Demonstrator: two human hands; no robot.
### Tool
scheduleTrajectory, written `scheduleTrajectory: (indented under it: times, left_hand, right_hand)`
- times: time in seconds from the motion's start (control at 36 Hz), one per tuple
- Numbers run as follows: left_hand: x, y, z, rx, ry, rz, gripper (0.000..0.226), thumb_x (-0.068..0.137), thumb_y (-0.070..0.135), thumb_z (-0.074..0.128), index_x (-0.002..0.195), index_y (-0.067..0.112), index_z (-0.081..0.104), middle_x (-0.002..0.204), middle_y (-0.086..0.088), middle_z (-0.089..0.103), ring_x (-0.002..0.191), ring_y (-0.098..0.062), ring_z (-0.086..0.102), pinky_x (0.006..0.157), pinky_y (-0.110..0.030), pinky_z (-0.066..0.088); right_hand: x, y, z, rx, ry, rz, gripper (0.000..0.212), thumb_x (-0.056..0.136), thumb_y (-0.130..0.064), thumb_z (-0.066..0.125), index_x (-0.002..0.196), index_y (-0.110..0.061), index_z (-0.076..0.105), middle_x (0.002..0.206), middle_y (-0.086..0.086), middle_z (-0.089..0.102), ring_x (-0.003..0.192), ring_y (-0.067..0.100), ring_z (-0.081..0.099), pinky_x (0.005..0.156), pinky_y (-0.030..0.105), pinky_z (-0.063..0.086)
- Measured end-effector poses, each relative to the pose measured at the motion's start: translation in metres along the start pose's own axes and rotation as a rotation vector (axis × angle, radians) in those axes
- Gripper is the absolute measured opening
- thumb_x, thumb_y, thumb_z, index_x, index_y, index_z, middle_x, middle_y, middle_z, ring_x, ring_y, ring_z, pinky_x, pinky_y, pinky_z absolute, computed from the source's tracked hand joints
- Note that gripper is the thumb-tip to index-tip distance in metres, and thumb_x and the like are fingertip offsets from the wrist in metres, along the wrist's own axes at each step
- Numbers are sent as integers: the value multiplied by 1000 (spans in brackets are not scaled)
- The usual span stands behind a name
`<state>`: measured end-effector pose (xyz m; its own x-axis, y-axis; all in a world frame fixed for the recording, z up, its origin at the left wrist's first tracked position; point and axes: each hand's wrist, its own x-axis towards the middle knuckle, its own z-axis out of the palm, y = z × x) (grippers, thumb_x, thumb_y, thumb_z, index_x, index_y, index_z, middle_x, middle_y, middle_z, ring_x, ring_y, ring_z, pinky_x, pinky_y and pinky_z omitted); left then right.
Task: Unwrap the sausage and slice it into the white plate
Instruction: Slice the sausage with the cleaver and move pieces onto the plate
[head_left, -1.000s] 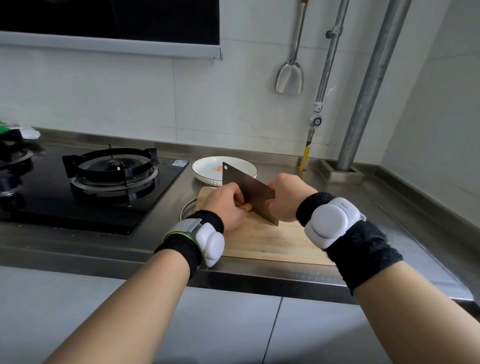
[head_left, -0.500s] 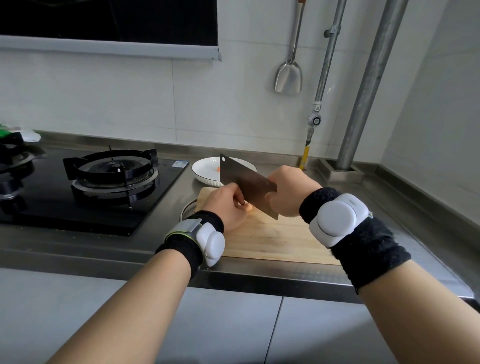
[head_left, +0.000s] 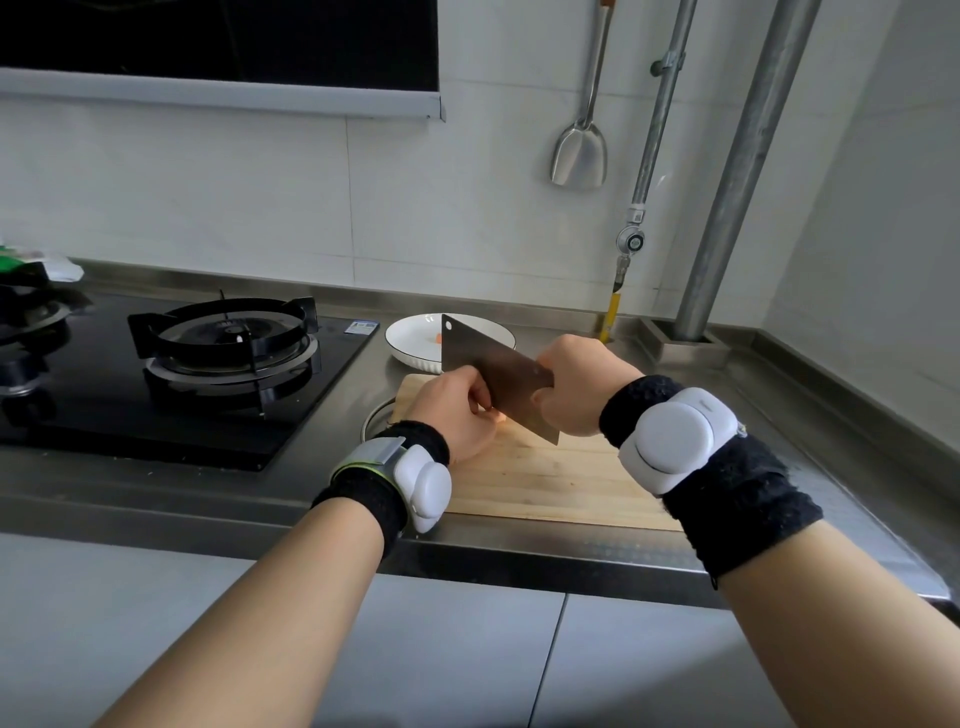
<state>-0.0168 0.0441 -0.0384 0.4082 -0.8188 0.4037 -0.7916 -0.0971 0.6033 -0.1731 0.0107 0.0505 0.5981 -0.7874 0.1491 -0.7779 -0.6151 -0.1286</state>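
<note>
Two hands work over one wooden cutting board: the left hand curls down on the sausage, of which only a pink sliver shows, while the right hand grips the one cleaver, raised aslant beside the knuckles. A clean cut likely calls for tucked fingertips and a straight, even drop. Just beyond, the one white plate holds one visible slice.

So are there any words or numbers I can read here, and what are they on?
None can be read.
Blue sticker on the stove: print too small to read.
Tag on the thin pipe: too blurred to read.
</note>
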Motion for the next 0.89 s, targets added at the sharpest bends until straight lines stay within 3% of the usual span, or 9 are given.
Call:
scheduleTrajectory:
  times: [0.14,0.28,0.42,0.58,0.89]
  left_hand:
    - [0,1,-1,-9,-20,1,15,74,30,70,73,27,55,70,11,59,66,1,53,53,-11,29]
    - [0,1,-3,8,-31,11,11,75,27,68,76,25,57,70,11,58,65,0,52,51,-10,28]
    - [0,1,-3,8,-33,13,12,75,27,68,74,27,56,69,12,58,65,2,52,51,-9,27]
    - [1,-1,-1,17,-33,8,17,74,29,71,72,29,55,68,14,59,64,6,51,47,-8,33]
    - [3,-3,1,-13,-43,12,19,74,30,72,70,29,53,66,14,57,63,3,52,50,-11,29]
  right_hand:
    - [2,1,2,9,-17,2,13,86,-19,55,89,-11,65,80,5,62,78,28,63,70,34,55]
    - [3,1,4,17,-33,0,14,85,-18,56,71,-18,54,73,1,57,73,26,60,63,29,50]
    - [3,1,4,13,-50,12,6,86,-17,55,83,-13,59,76,2,58,74,25,59,60,26,45]
    - [-1,-4,4,21,-77,19,11,88,-18,52,80,-12,58,75,3,58,69,24,56,57,24,43]
    - [-2,-4,5,29,-74,37,9,86,-18,52,84,-13,59,74,2,58,65,21,57,59,27,50]
